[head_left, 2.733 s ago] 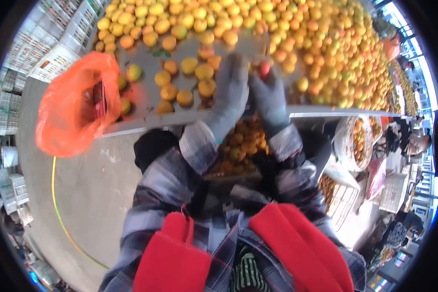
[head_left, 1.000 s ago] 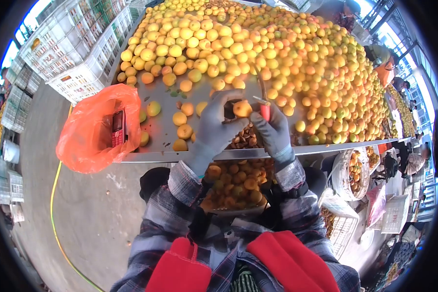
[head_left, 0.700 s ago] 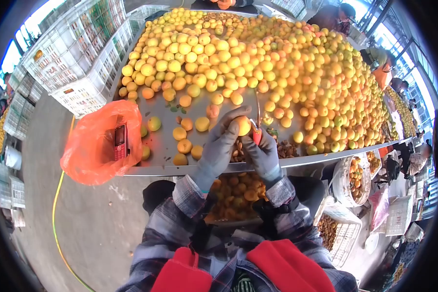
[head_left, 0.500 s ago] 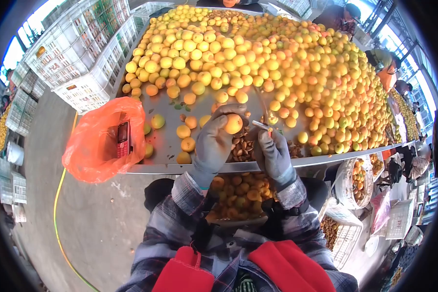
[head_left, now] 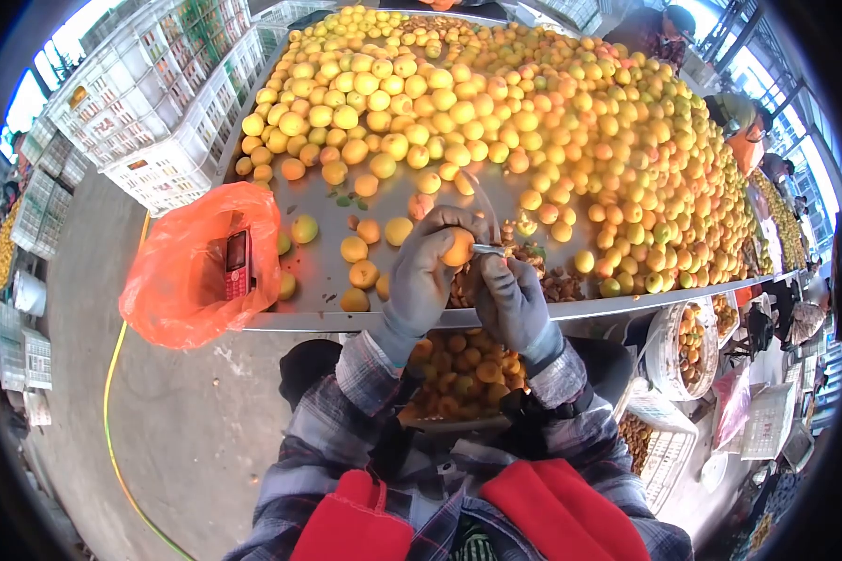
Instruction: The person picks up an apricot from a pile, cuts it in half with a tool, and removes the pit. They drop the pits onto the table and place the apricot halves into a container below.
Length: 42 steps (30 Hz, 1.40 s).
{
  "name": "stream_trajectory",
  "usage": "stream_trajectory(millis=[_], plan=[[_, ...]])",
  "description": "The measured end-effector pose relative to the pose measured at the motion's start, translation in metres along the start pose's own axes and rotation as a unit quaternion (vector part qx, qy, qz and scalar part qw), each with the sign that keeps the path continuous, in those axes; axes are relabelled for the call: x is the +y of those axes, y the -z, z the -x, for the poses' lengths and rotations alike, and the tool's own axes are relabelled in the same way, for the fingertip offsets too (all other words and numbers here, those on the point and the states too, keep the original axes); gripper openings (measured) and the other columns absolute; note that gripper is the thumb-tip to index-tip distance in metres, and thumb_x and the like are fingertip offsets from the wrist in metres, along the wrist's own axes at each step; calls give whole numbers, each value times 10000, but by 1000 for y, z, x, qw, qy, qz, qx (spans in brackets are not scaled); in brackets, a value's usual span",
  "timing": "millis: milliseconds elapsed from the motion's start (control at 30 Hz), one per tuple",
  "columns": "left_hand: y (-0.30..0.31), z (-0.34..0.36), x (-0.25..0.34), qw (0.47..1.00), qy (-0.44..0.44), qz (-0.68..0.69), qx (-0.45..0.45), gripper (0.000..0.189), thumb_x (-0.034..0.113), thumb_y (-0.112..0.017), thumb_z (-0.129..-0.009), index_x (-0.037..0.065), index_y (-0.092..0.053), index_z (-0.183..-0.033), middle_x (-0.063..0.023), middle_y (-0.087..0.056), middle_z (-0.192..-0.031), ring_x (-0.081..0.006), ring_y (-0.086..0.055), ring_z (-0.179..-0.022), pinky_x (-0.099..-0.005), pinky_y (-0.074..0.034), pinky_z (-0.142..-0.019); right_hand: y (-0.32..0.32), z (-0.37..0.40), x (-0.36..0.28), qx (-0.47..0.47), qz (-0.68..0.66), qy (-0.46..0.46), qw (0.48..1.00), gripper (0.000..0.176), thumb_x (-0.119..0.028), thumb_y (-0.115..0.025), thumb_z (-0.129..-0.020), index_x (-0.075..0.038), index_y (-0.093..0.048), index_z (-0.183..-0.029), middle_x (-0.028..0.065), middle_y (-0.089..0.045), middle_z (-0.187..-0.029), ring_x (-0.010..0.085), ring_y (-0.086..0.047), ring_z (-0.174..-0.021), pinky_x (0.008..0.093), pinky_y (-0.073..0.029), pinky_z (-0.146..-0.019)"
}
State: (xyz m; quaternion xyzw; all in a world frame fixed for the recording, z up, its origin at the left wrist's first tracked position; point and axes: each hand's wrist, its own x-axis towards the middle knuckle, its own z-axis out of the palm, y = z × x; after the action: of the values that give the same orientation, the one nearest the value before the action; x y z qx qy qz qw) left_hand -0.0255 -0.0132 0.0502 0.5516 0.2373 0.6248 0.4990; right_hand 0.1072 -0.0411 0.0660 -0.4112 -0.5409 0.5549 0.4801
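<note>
My gloved left hand (head_left: 417,276) is closed round an orange-yellow apricot (head_left: 457,247), held over the near edge of the metal table. In my gloved right hand (head_left: 513,304) is a small knife (head_left: 488,250), its short metal end pointing left and meeting the fruit's right side. My fingers hide most of its handle. Brown pits and scraps (head_left: 559,284) lie on the table under and beside both hands. A few loose apricots (head_left: 363,273) rest left of my left hand, and a large heap of apricots (head_left: 533,103) covers the far part.
An orange plastic bag (head_left: 173,271) holding a red phone (head_left: 239,265) lies at the table's left corner. White crates (head_left: 150,84) are stacked beyond it. Below the near edge, between my legs, is a container of apricots (head_left: 463,369). Buckets and baskets (head_left: 664,449) stand right; other people work further off.
My right hand has moved left, bringing the knife from apart to against the apricot. My left hand has shifted slightly right and turned the fruit towards it.
</note>
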Motion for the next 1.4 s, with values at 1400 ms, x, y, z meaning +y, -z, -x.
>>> stream_trajectory(millis=[1400], plan=[[-1, 9, -47, 905, 213, 361, 75, 312, 250, -524, -949, 57, -536, -1194, -17, -588, -1105, -135, -578, -982, -278, -490, -819, 53, 13, 84, 55, 274, 64, 958, 136, -135, -611, -877, -18, -608, -947, 121, -594, -786, 215, -578, -731, 347, -463, -627]])
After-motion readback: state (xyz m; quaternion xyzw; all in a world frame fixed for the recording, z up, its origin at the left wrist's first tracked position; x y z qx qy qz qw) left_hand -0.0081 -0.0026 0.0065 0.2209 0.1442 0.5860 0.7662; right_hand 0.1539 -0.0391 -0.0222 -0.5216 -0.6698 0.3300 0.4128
